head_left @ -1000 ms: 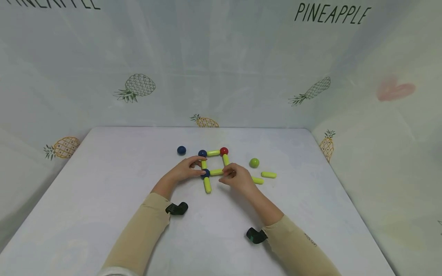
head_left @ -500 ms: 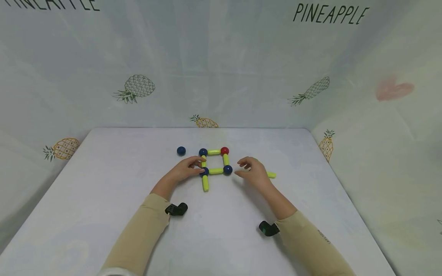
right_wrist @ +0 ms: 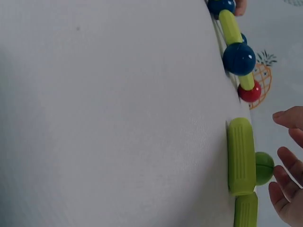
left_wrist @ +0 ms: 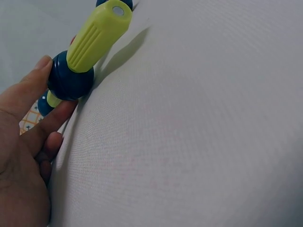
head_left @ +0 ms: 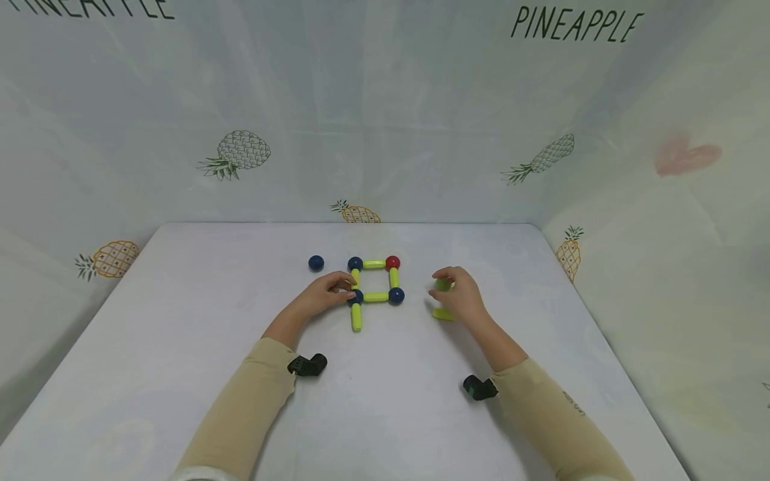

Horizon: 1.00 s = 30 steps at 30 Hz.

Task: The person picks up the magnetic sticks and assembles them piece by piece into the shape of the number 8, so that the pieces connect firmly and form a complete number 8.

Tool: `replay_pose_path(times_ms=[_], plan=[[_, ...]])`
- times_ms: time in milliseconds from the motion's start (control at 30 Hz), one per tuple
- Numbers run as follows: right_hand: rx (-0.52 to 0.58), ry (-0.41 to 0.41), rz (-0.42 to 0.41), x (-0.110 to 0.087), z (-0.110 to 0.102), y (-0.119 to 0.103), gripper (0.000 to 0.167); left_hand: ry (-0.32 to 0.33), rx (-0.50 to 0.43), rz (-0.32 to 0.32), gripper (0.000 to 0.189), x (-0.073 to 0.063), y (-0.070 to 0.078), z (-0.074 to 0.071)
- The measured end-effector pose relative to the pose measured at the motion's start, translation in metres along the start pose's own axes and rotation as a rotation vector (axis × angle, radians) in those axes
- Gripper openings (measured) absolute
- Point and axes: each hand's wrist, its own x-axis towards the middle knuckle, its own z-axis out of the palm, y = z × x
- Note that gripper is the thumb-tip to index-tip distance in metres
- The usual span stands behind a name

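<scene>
My left hand (head_left: 325,294) pinches a dark blue ball (left_wrist: 71,80) between thumb and fingers. That ball is the near left corner of a square made of yellow-green rods and balls. A rod (head_left: 357,318) with a metal disc in its end sticks out from it toward me. The other corners are a blue ball (head_left: 355,263), a red ball (head_left: 393,262) and another blue ball (head_left: 396,296). On the right, my right hand (head_left: 466,296) is over a green ball (right_wrist: 264,168), thumb and fingers apart, fingertips close beside it. A loose rod (right_wrist: 241,156) lies just below this hand.
A second loose rod (right_wrist: 246,210) lies beyond the first in the right wrist view. One separate blue ball (head_left: 315,263) sits left of the square. The white table (head_left: 385,414) ends at a pineapple-print cloth (head_left: 421,133) behind.
My right hand has left the near right corner, where a blue ball now shows, and moved right to the green ball. The left hand stays put; the square has turned slightly.
</scene>
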Motion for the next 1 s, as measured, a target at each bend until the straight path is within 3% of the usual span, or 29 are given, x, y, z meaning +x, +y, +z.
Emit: replay_pose_path(times_ms=[367,667,1000], plan=[[-0.006,0.042,0.02,0.009,-0.002,0.011,0.033,0.007,0.006,-0.039,0.022,0.0,0.0,-0.001],[-0.024,0.052,0.038,0.018,-0.002,0.019,0.033,0.006,0.02,-0.036,0.024,0.0,-0.001,-0.001],[-0.004,0.044,0.11,0.025,-0.001,0.025,0.034,0.007,0.011,-0.063,0.026,0.001,-0.002,0.001]])
